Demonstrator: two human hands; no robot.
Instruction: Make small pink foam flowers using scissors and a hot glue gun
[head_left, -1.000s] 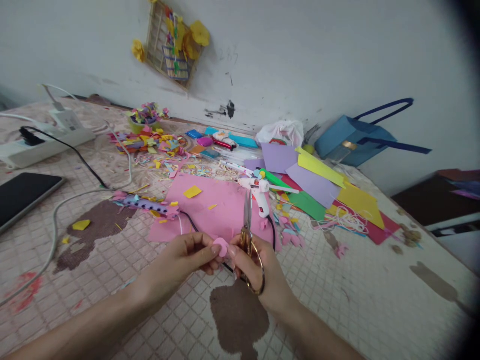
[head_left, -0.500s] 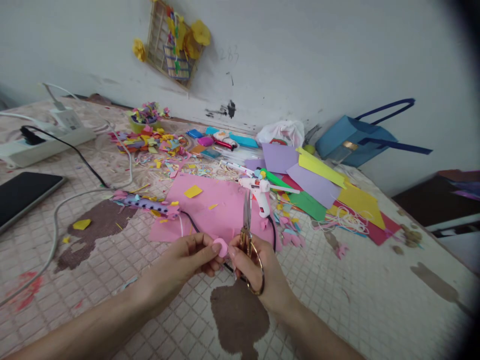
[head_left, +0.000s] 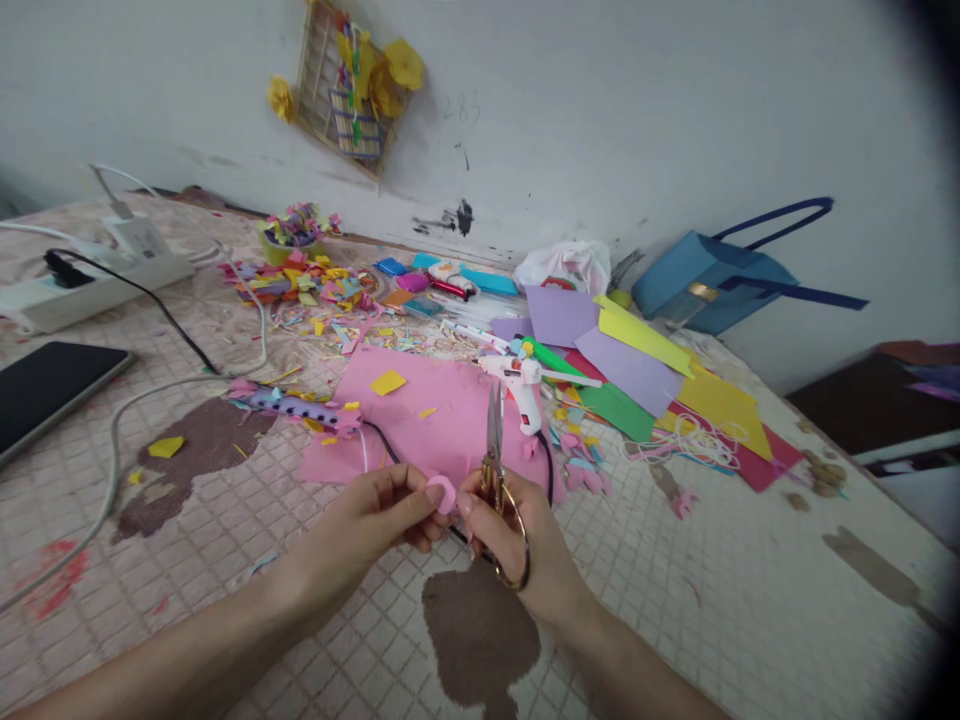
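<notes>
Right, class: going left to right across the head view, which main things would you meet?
Flat black-screened device, small angular yellow scrap, lilac strip with dark dots, small rounded pink piece in the left hand, gold-handled metal scissors in the right hand, blue bag with dark-blue handles.

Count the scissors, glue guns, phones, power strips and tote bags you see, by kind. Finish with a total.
Gold-handled scissors, in the right hand: 1
White hot glue gun: 1
Black-screened phone: 1
White power strip: 1
Blue tote bag: 1
Total: 5
</notes>
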